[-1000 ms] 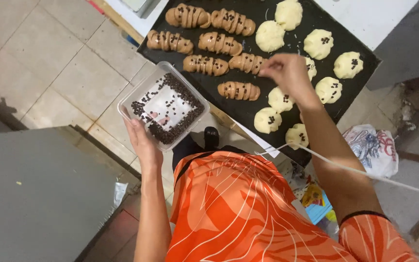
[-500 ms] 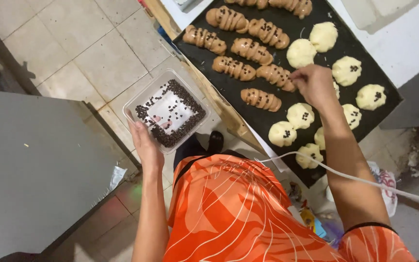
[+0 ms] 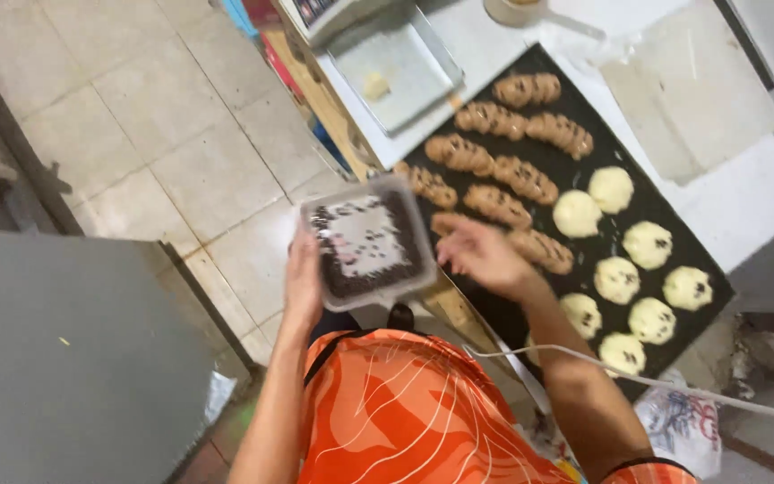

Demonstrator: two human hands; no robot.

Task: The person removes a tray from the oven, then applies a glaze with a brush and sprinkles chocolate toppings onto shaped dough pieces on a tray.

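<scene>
Right hand point(image 3: 481, 255) now drawn back off the dough rounds point(image 3: 638, 287) on the dark tray point(image 3: 718, 305), loosely open beside the chip-filled tub point(image 3: 369, 240) gripped from beneath by left hand point(image 3: 302, 278), seemingly fetching more chips.

White surface point(image 3: 727, 193), set at an angle above a beige tiled floor point(image 3: 136, 116). Directly on surface: black baking tray point(image 3: 674, 224) at centre, loaded with ridged oblong brown dough pieces point(image 3: 524, 178) on one half and round pale dough pieces point(image 3: 648, 245) on other half; metal scale pan point(image 3: 405, 67) just beside tray; translucent plastic sheet point(image 3: 692, 90) at far side; round container point(image 3: 517, 9) at edge, partly cut off.
</scene>
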